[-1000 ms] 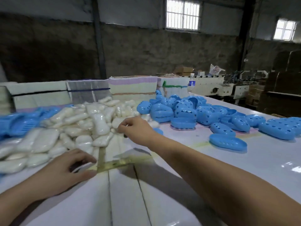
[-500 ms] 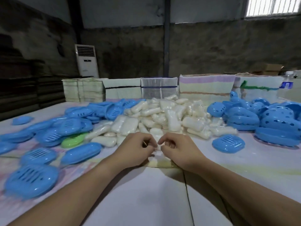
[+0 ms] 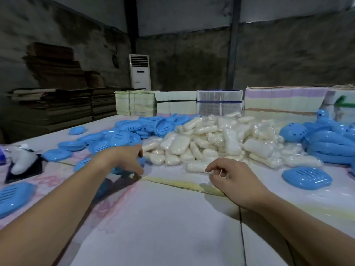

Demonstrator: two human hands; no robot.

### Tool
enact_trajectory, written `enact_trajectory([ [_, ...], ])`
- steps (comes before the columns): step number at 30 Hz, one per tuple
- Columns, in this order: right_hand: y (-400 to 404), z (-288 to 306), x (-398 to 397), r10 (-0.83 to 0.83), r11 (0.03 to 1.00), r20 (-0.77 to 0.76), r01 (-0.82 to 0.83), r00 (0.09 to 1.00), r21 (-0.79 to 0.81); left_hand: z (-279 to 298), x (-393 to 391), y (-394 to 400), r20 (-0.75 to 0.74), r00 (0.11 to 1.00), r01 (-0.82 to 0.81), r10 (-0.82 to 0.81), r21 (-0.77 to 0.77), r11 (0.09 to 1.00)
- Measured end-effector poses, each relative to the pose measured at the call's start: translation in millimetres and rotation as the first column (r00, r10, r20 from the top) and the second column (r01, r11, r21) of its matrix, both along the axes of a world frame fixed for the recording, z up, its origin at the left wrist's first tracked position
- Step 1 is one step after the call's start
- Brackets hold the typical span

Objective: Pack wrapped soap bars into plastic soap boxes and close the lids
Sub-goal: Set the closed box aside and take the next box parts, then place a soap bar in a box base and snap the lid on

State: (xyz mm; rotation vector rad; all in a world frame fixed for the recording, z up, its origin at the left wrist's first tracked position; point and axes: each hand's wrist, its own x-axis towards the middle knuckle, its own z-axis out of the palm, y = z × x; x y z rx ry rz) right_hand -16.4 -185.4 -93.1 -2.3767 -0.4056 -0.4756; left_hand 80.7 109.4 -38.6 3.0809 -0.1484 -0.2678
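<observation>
Your hands have parted since half a second ago: your left hand (image 3: 126, 157) now grips a blue soap box (image 3: 123, 169) toward the tabletop's (image 3: 163, 217) left side; your right hand (image 3: 232, 179) hangs loosely curled, holding nothing, beside the heap of white, clear-wrapped soap bars (image 3: 211, 139) mid-table.

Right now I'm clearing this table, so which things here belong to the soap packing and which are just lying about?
For the job:
soap pile
blue boxes
single box
left hand
right hand

Lying about:
white bottle
cardboard stacks
air conditioner
bundled sheets
</observation>
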Motion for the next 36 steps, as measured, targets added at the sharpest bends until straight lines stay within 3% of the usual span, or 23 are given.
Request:
enact_trajectory([
  [4,1.6,1.0,0.3,0.003,1.0,0.001,-0.003,1.0,-0.005,0.8,-3.4,15.7,-0.001,1.0,0.007,-0.007,-0.05,0.999],
  [7,-0.6,2.1,0.1,-0.038,0.998,-0.006,0.038,0.999,0.045,4.4,-12.6,5.0,0.053,0.992,0.125,-0.117,-0.175,0.977],
  [11,-8.3,8.4,-0.4,-0.153,0.971,0.017,0.148,0.988,0.186,13.3,-36.8,-41.0,0.109,0.929,0.369,-0.354,-0.362,0.856],
  [17,-38.0,16.3,1.2,-0.362,0.884,0.025,0.334,0.932,0.326,-2.5,-51.4,-118.5,0.103,0.778,0.596,-0.62,-0.433,0.676],
  [21,-41.7,10.8,4.3,-0.377,0.888,0.023,0.355,0.926,0.292,-26.7,-45.5,-135.1,0.109,0.745,0.606,-0.659,-0.523,0.599],
  [23,-40.9,10.6,6.2,-0.373,0.899,0.028,0.353,0.928,0.26,-30.8,-42.8,-128.0,0.208,0.751,0.606,-0.626,-0.593,0.53],
  [25,-40.0,9.9,7.0,-0.362,0.901,0.01,0.347,0.932,0.262,-31.1,-34.2,-116.1,0.364,0.791,0.596,-0.491,-0.635,0.491],
  [27,-39.8,8.4,6.6,-0.353,0.899,-0.011,0.342,0.936,0.273,-29.7,-21.0,-103.9,0.452,0.822,0.567,-0.346,-0.59,0.575],
  [30,-38.8,8.8,6.1,-0.342,0.905,-0.029,0.337,0.939,0.259,-37.4,-4.3,-95.1,0.375,0.845,0.514,-0.381,-0.376,0.771],
  [36,-37.2,12.4,1.6,-0.329,0.92,-0.015,0.324,0.944,0.22,-47.4,2.0,-100.0,0.308,0.848,0.517,-0.432,-0.304,0.8],
])
